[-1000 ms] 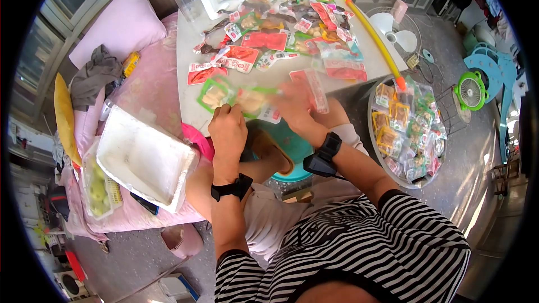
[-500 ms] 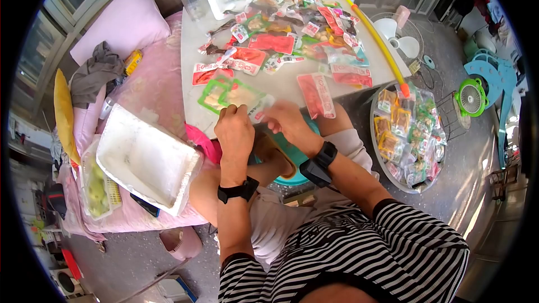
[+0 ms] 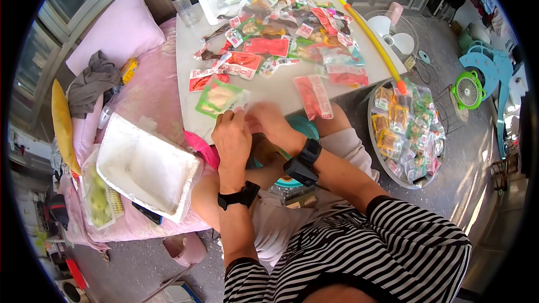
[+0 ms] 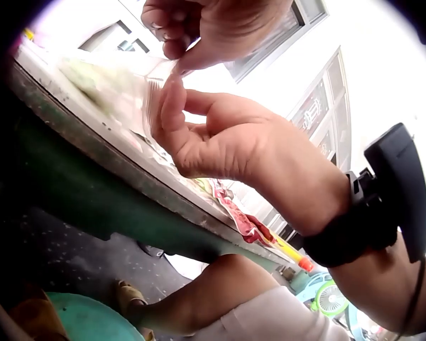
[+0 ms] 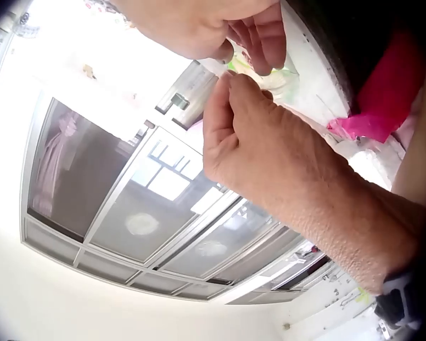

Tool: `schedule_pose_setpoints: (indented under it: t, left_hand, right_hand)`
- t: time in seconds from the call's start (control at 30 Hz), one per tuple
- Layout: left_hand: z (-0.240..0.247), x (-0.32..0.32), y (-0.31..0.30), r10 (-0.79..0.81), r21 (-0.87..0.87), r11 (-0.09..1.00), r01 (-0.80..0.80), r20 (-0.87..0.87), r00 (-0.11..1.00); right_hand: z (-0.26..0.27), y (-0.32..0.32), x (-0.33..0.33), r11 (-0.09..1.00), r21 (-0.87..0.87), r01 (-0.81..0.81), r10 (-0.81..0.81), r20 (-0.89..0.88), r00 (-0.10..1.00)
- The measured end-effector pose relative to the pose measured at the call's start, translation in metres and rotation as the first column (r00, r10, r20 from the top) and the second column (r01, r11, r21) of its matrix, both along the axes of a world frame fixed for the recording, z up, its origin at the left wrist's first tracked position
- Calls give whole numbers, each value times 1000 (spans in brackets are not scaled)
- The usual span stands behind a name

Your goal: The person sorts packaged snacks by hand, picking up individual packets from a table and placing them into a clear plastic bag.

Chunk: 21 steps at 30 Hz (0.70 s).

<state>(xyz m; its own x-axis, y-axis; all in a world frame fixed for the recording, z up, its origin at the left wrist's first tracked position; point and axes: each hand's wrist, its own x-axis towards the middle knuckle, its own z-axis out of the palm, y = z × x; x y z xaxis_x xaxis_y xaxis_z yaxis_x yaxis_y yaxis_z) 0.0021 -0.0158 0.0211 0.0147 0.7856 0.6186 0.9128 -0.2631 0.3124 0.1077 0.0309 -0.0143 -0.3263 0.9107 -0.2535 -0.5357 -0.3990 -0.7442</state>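
Note:
My left hand (image 3: 232, 133) pinches the clear end of a green-edged food packet (image 3: 218, 99) with pale pieces inside, at the table's near edge. My right hand (image 3: 268, 126), blurred in the head view, meets the left at that same end. In the left wrist view the right hand (image 4: 216, 135) has thumb and forefinger at the packet's ridged clear edge (image 4: 151, 106), with the left hand (image 4: 231, 28) just above. In the right wrist view the thumbs meet in front of the packet (image 5: 287, 82), and the right hand (image 5: 199, 25) partly covers it.
Several sealed food packets (image 3: 266, 46) cover the table (image 3: 193, 39), with a red packet (image 3: 313, 96) near its front. A round tub (image 3: 373, 134) of packets stands right, a white foam box (image 3: 143, 160) left. A yellow tube (image 3: 368, 33) lies along the table's right side.
The right hand has drawn down and left to the left hand. Two overlapping green-edged shapes at the hands now show as one packet. The red packet near the front lies flat and still.

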Motion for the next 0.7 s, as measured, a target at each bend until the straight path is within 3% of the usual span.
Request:
schedule_pose_setpoints:
  t: [0.07,0.17,0.27,0.37,0.47,0.57,0.7]
  left_hand:
    - [0,1,1,-12,0,1000,12,13,1000]
    - [2,-1,-1,-35,-27,999,35,-6,999]
    - [-3,-8,2,8,-28,1000,-10,-50,999]
    - [-6,-10,1,22,-24,999,-22,0,1000]
    - [-7,-12,-3,38,-120,992,-34,27,999]
    - [-9,-12,-3,102,-225,970,-93,31,994]
    - [6,-3,-8,104,-249,960,-129,-111,988]
  right_hand:
    - [-7,6,4,995,-43,-91,91,5,996]
    - [-52,38,-14,992,-42,-115,108,-145,984]
    - [-39,45,-24,998,39,-55,55,-4,998]
    - [-28,34,-23,995,98,-2,5,-28,1000]
    - [-5,12,12,988,130,-83,54,215,975]
    - [-6,12,47,979,204,9,-98,429,898]
    - [9,36,55,955,285,79,-242,601,762]
